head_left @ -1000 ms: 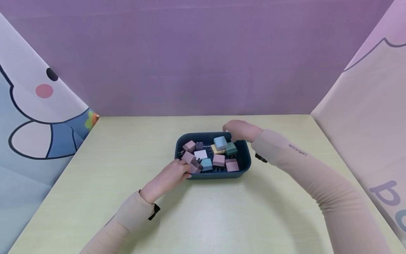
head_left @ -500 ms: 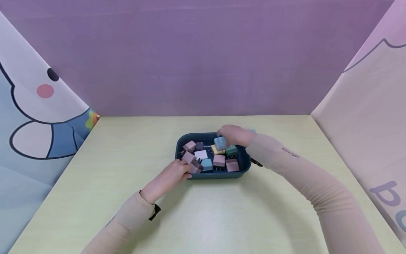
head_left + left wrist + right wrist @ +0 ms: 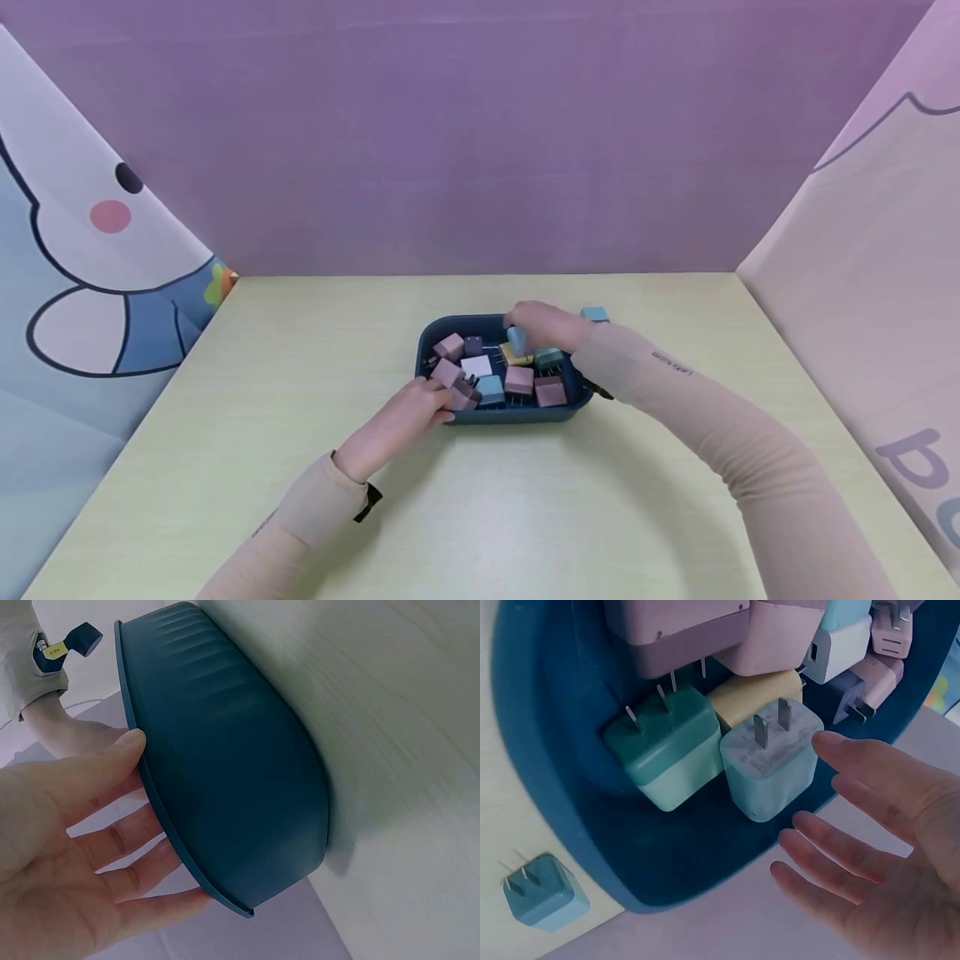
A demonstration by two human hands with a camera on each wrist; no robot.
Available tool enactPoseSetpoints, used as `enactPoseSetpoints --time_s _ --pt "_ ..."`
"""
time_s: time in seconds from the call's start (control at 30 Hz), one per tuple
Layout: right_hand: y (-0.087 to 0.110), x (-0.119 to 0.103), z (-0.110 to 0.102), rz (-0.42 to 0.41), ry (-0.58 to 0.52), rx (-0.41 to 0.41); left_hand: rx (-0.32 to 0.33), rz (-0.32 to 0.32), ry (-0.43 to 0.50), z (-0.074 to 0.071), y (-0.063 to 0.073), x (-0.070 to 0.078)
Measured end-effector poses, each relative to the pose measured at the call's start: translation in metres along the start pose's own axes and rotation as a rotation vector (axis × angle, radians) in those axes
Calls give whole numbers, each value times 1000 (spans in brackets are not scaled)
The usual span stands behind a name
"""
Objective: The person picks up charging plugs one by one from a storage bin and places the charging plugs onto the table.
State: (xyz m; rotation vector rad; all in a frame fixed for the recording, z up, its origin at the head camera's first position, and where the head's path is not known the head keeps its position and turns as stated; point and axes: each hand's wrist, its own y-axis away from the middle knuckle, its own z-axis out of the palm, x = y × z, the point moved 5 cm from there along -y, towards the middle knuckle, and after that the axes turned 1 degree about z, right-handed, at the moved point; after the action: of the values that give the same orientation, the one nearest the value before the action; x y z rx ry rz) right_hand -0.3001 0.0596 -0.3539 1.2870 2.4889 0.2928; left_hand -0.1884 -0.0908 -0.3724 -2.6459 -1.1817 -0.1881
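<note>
On the pale wood-grain table (image 3: 502, 508), your dark-blue, rounded-rectangular plastic basket (image 3: 525, 418) stretches its long axis left to right. Your left hand (image 3: 399, 421) pinches its rim; your right hand (image 3: 549, 325), fingers loosely spread, meets the pale-blue, boxy plastic charger (image 3: 772, 784) inside, though contact is hard to judge. The right wrist view shows metal prongs (image 3: 784, 715) facing its camera; the head view hides them.

Soft light fills the head view, with a shiny patch on the table (image 3: 517, 508) and fuzzy shadows near both sleeves (image 3: 697, 417), while the wrist views look darker and greyer, and the left one shows a blurry shadow beside the blue tub (image 3: 225, 757).
</note>
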Motion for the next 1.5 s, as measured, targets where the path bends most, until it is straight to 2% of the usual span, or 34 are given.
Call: enactPoseSetpoints --time_s 0.23,0.63,1.0,1.5 --pt "-6 4 7 20 19 -4 5 -9 7 1 0 0" --pt "-9 2 8 3 11 -12 7 -7 -11 -1 0 0" --pt "-14 8 15 18 12 -23 31 19 -8 -1 0 0" --pt "-7 7 10 -11 47 -4 8 3 -8 -1 -1 2"
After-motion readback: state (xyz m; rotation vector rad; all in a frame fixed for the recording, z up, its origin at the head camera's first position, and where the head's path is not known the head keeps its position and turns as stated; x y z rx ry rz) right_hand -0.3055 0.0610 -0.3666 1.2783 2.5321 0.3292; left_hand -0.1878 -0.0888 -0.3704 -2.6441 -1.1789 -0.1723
